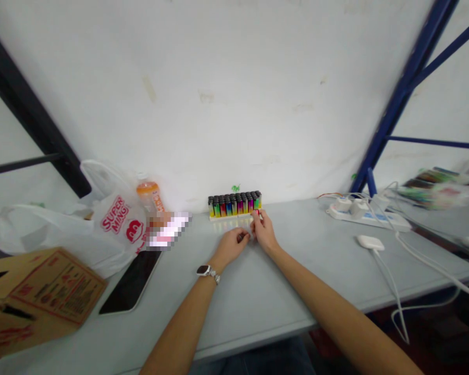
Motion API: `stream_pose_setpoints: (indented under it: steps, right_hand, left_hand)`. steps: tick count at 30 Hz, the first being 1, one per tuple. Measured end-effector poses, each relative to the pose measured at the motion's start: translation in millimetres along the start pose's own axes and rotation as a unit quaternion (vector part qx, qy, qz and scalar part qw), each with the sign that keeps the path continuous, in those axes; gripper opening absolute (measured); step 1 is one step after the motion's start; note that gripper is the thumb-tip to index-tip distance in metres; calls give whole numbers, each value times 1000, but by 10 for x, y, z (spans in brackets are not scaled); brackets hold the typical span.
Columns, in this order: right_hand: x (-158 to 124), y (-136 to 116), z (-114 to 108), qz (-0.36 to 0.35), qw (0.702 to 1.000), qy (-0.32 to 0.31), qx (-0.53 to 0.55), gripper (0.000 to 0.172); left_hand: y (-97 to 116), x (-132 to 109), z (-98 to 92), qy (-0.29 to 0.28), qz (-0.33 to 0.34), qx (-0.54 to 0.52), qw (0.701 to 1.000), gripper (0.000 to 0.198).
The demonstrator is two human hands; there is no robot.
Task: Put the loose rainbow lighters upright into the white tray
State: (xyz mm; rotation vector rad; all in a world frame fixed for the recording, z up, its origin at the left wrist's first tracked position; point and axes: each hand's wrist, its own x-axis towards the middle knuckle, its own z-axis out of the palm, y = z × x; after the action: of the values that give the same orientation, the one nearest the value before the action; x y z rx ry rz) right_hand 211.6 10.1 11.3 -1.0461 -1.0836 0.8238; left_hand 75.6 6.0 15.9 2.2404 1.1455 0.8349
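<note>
Upright lighters (234, 205) with black tops and multicoloured bodies stand packed in rows on a pale tray (219, 217) against the wall. My right hand (262, 229) is at the tray's right front corner, its fingers pinched together. A small red spot shows at its fingertips; what it belongs to is too small to tell. My left hand (234, 244) rests just in front of the tray, fingers curled inward and thumb close to them. Whatever may be inside that curl is hidden. The two hands nearly meet. A watch (204, 270) is on my left wrist.
On the left are a cardboard box (58, 286), a white plastic bag (117, 224), an orange-capped bottle (149, 195) and a dark tablet (133, 284). A power strip (371, 216), a white charger (370, 242) and loose cables lie right. Blue metal posts (391, 109) rise behind.
</note>
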Motion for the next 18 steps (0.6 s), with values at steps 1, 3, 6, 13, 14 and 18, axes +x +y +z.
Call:
stream_pose_setpoints:
  steps: [1, 3, 6, 13, 14, 18]
  right_hand:
    - [24, -6, -36, 2, 1000, -10, 2, 41]
    - [106, -16, -147, -8, 1000, -20, -20, 42]
    - [302, -30, -390, -84, 987, -5, -136, 38]
    - [790, -71, -797, -136, 949, -68, -276, 27]
    - [841, -76, -808, -145, 947, -81, -276, 25]
    - [997, -82, -791, -165, 936, -125, -285, 14]
  left_hand:
    - [-1, -2, 2, 1, 0, 3, 1000, 23]
    - [-11, -2, 7, 5, 3, 13, 1000, 24]
    - [-30, 2, 17, 7, 11, 32, 999, 25]
    - [-10, 7, 5, 1, 13, 59, 998, 24]
    - [-10, 8, 5, 0, 12, 58, 998, 24]
    - [-27, 14, 19, 5, 15, 58, 998, 25]
